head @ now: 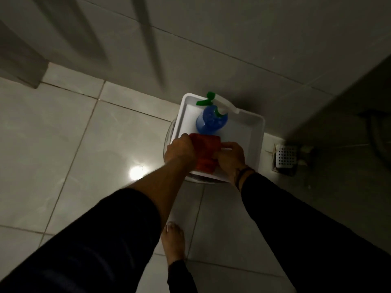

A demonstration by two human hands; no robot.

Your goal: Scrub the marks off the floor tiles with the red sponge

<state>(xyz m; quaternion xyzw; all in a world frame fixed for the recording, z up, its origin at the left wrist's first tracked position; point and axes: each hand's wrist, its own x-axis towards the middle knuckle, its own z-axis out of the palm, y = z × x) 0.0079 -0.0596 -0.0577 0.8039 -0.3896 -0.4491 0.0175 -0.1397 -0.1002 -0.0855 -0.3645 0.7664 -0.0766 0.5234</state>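
Both hands grip the red sponge (206, 152) inside the white tray (255, 132): left hand (179, 150) on its left edge, right hand (230, 155) on its right, a blue spray bottle (209, 121) just beyond, pale floor tiles (63, 144) around

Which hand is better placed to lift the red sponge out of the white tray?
Probably the left hand: it covers the red sponge's left edge, while the right hand pinches only one corner.
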